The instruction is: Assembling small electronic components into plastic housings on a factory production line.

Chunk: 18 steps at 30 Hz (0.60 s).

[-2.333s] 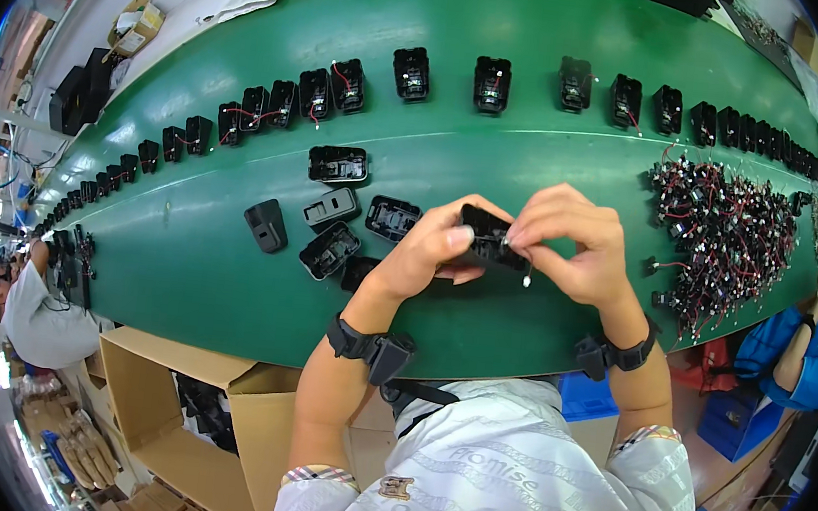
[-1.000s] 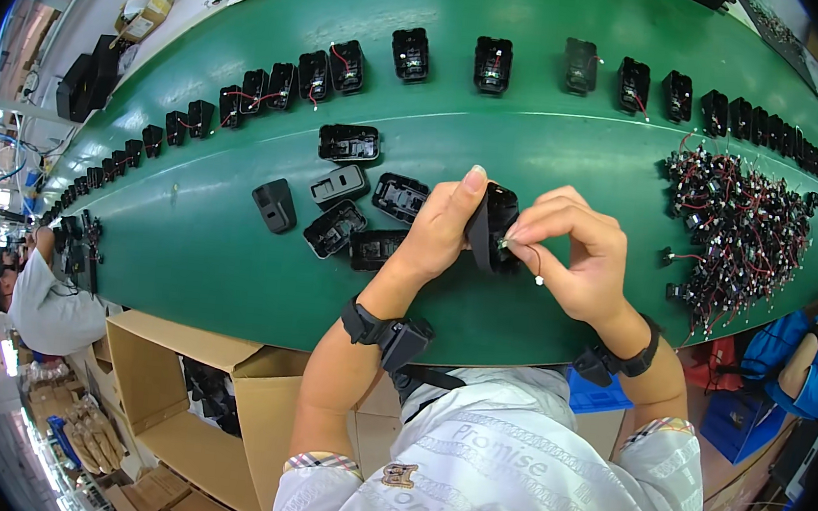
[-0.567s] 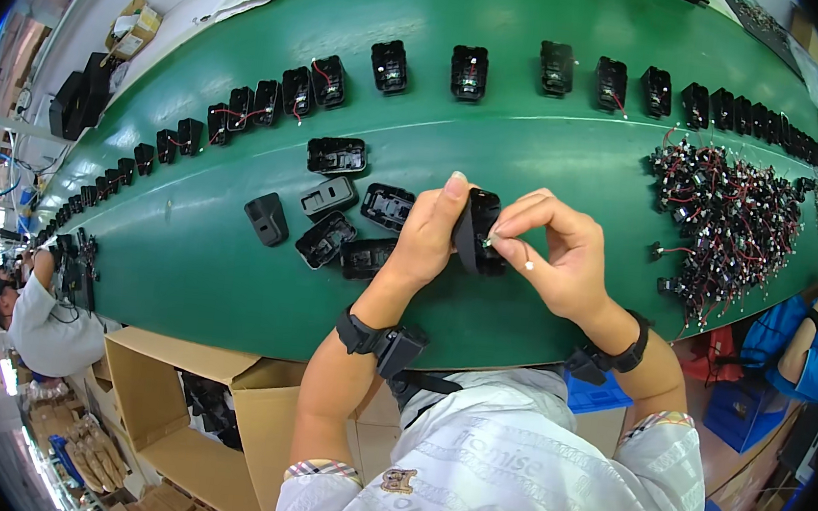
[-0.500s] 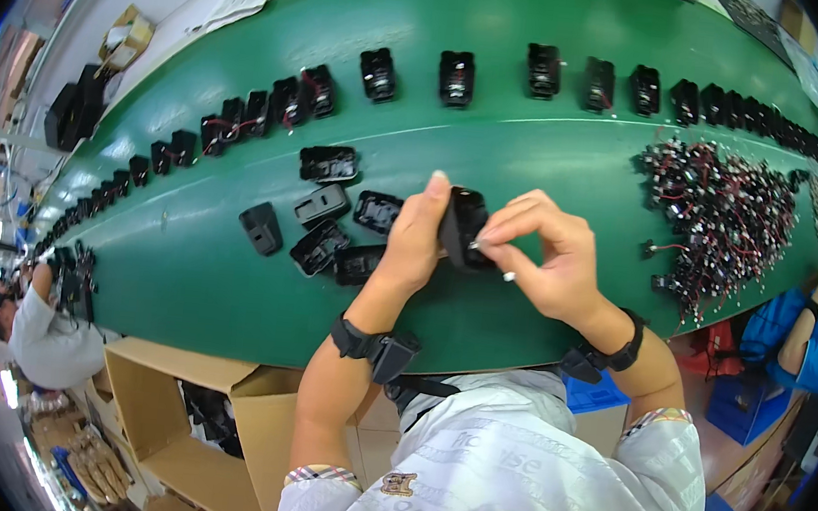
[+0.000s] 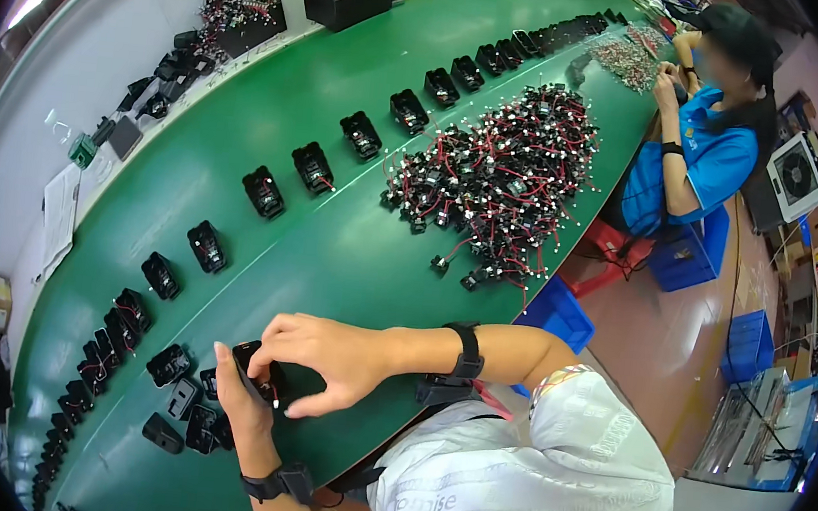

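Observation:
My left hand (image 5: 243, 411) is closed around a black plastic housing (image 5: 270, 385), its thumb upright along the near-left side. Over the housing arches my right hand (image 5: 335, 359), fingertips bent down into its opening. The right thumb is spread away from those fingers, near a small white connector (image 5: 277, 402) on a red wire at the housing's edge. What lies under the right fingertips is hidden. Left of my hands several loose black shells lie on the green table, among them an open shell (image 5: 169, 365) and a closed-side-up shell (image 5: 162, 433).
A big heap of small black parts with red wires (image 5: 505, 181) lies to the right. A long curved row of black housings (image 5: 262, 192) crosses the green table (image 5: 330, 258). A person in blue (image 5: 704, 156) sits at the far right, beside blue bins (image 5: 561, 315).
The view has swung right, bringing the heap and the person in blue further in. My right fingers have gone from pinching a small white connector to reaching into the housing, thumb apart.

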Motion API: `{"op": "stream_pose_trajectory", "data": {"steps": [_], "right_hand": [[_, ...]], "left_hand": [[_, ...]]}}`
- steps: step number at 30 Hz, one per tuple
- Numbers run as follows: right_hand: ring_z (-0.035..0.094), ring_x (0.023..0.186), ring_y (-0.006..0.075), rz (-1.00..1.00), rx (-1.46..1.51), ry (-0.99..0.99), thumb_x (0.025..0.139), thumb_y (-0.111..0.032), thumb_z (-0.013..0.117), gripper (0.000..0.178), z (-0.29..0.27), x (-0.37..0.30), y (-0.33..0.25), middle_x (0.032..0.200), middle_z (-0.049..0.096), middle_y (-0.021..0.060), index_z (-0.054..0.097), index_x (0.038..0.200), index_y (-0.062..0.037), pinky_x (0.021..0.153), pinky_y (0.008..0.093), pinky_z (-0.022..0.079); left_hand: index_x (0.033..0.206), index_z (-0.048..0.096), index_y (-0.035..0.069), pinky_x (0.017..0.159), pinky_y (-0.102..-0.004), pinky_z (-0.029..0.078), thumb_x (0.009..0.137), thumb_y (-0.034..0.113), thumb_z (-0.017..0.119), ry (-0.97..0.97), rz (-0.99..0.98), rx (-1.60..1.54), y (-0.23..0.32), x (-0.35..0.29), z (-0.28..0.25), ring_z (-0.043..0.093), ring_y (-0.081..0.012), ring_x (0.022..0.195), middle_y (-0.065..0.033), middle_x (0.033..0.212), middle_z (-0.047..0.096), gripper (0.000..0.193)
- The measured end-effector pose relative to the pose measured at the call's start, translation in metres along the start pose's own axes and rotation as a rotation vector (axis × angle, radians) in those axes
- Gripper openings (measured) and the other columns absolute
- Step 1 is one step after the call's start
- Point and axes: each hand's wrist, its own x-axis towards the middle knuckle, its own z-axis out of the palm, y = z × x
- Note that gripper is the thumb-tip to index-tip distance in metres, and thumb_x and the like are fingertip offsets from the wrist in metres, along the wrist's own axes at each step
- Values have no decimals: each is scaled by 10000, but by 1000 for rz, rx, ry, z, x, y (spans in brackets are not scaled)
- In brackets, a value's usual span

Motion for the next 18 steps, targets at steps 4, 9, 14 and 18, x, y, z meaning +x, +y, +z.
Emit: {"op": "stream_pose_trajectory", "data": {"steps": [4,9,14,18], "right_hand": [[516,1035,269,85,42,37,682,-147,783,441,8,-1,6,1021,592,86,589,1060,-29,888,367,456],[516,1062,279,58,-62,79,692,-171,796,407,0,1,6,1052,568,115,611,1031,-40,911,368,441],[488,1064,288,40,-192,35,693,-194,791,324,5,2,-1,1094,535,105,642,962,-93,908,414,415],[429,1153,318,131,-133,12,683,-212,802,317,8,2,-6,1232,460,128,646,940,-111,938,454,395]], "left_hand": [[735,555,50,532,-253,338,1013,447,345,-33,55,190,5,-2,5,453,-97,574,-3,624,504,528],[806,601,22,546,-248,380,1009,441,366,-21,82,107,2,4,12,501,-99,597,-18,672,558,521],[899,617,-35,566,-229,395,1013,409,386,-65,197,214,2,2,4,500,-64,633,1,726,576,513],[901,611,-48,567,-230,396,1015,386,382,-98,218,245,2,-3,2,502,-71,632,-13,719,582,504]]}}
